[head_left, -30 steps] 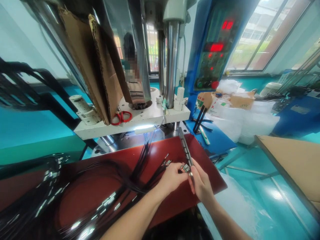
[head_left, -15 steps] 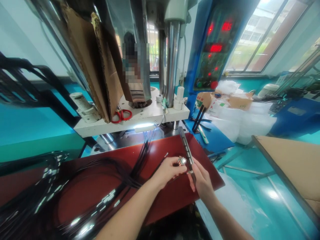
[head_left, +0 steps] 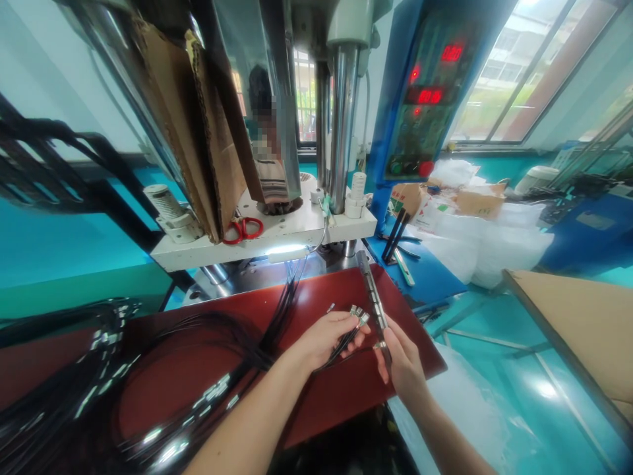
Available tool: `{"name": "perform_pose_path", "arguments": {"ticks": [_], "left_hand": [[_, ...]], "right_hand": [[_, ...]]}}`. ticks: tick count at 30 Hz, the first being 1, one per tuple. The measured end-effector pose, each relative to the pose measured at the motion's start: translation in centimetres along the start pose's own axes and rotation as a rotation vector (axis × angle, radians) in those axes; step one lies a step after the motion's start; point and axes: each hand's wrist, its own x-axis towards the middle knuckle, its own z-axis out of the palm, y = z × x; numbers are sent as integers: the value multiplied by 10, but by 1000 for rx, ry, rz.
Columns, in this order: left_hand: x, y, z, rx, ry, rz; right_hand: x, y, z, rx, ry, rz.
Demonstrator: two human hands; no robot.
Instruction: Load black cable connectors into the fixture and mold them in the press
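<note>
Head: hands (head_left: 321,335) closed on cables (head_left: 340,347), bar (head_left: 374,294)

Place: a factory workshop
Machine: a press with steel columns (head_left: 345,125) and a thick white plate (head_left: 270,231), lit by a lamp (head_left: 287,250) at its front edge
Controls: a blue-framed panel (head_left: 420,99) with red digits, small red lights and a red button (head_left: 425,169)
Bench: a red-brown board (head_left: 222,396) strewn with bundles of black cables (head_left: 267,346)
Side shelf: blue, with a cutter (head_left: 404,267) on it
Surroundings: stuffed white sacks (head_left: 475,237), more machinery (head_left: 593,218) at the right, teal-painted floor, large windows (head_left: 514,72)
</note>
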Motion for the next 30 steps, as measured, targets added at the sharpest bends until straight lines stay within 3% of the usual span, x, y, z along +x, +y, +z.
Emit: {"name": "perform_pose_path", "arguments": {"ticks": [4, 10, 15, 18, 20, 25, 30], "left_hand": [[2, -1, 4, 61, 16, -23], [1, -6, 11, 279, 134, 63], [0, -1, 7, 67, 44, 85], [3, -3, 7, 52, 120, 71], [4, -6, 9, 203, 200, 116], [0, -12, 18, 824, 322, 345], [-4, -12, 23, 1035, 351, 417]], "right_hand": [[0, -1, 0, 6, -15, -4], [2, 1, -4, -31, -60, -4], [3, 3, -4, 2, -51, -1], [3, 2, -4, 9, -58, 3], [3, 1, -3, 0, -64, 1], [1, 0, -2, 11, -65, -13], [1, -1, -2, -8, -57, -40]]}}
